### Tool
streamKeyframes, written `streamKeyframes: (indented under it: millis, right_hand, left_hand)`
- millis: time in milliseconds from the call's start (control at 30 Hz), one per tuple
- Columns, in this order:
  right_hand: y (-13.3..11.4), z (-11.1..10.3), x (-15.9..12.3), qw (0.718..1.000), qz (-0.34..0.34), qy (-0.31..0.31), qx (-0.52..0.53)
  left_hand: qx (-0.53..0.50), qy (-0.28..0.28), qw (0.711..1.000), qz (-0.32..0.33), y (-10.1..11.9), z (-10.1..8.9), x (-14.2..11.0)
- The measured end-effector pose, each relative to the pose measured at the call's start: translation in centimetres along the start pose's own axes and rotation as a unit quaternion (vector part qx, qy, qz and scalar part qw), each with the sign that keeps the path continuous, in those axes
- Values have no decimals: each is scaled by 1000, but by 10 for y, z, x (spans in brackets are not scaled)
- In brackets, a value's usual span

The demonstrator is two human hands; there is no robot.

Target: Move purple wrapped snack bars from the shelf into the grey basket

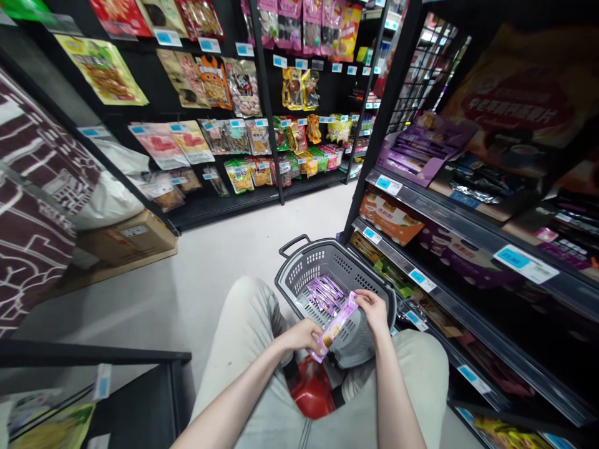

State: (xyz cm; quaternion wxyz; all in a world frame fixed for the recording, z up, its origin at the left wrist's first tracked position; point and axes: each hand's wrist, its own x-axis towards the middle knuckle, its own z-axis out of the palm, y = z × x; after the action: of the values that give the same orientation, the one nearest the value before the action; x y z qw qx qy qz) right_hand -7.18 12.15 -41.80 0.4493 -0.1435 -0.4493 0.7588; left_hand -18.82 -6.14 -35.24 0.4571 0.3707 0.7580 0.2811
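Observation:
Both my hands hold one purple snack packet (336, 325) over the near edge of a grey shopping basket (299, 268). My left hand (304, 335) grips the packet's lower end, and my right hand (373, 307) pinches its upper end. Several more purple packets (322, 293) lie on the basket's floor. The basket stands on the shop floor in front of my knees, its black handle (294, 244) on the far side.
A black shelf unit (468, 231) with purple and orange boxes and blue price tags rises on the right. Racks of hanging snack bags (238, 125) line the far wall. A cardboard box (131, 237) sits at left. A red stool (312, 393) shows under me.

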Motion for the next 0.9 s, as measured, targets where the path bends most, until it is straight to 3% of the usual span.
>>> streamKeyframes:
  millis: [200,400,567,700,800,900]
  right_hand:
    - [-6,-5,-2,993,44,-97,-52]
    - [-7,-23,-1,995,71,-63,-28]
    - [-8,-32,-4,981,117,-147,-56]
    - [1,-26,-2,979,151,-110,-81]
    - [8,-25,1,958,167,-81,-217]
    - [14,-24,2,896,170,-77,-402]
  left_hand:
    - [7,31,999,26,-1,0,0]
    - [-61,121,988,76,2,-2,8]
    - [-154,265,944,124,6,-12,12]
    - [-193,349,904,152,6,-19,10]
    - [-179,379,896,149,6,-23,8]
    - [-119,363,916,126,6,-23,8]
